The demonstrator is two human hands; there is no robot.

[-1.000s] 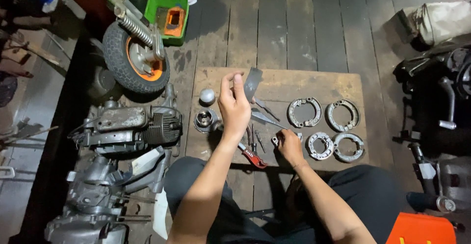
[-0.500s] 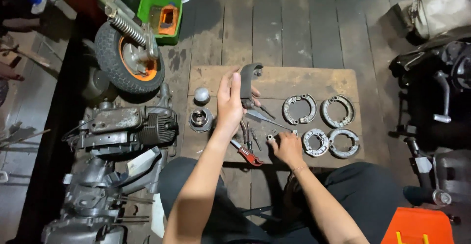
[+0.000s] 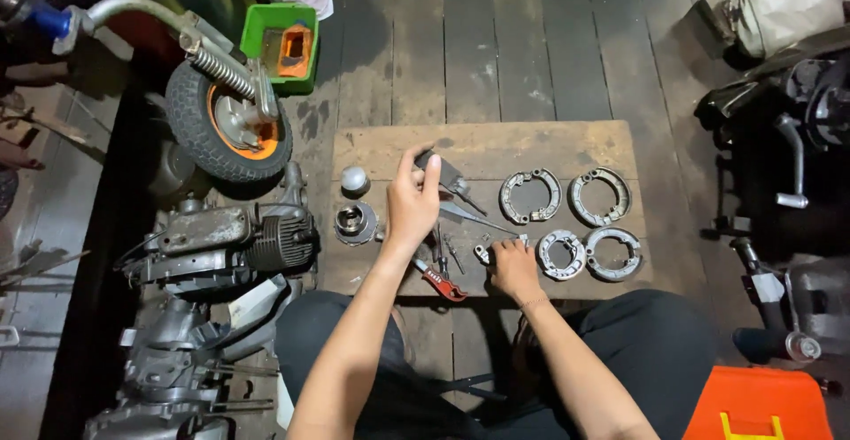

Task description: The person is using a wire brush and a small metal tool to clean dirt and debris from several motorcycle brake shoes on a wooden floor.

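Light: dim overall, brightest on the wooden board (image 3: 531, 143) at centre.
Shadows: deep black along the left edge and under the scooter wheel (image 3: 226, 126).
Glare: small highlights on the brake shoes (image 3: 529, 196).
Focus: sharp at centre.
Edges: wide-angle bending, darker corners.

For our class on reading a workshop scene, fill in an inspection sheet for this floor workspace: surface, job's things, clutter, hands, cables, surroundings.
Surface: wooden board on a dark plank floor, stained and worn.
Job's things: grey metal part lifted above the board; small metal piece on it.
Clutter: four brake shoe sets, round hub part, metal cap, red-handled pliers, loose thin tools.
Hands: left hand holds the grey metal part; right hand rests at the small metal piece.
Cables: nothing seen.
Surroundings: small wheel with fork, engine block, green box, orange case.
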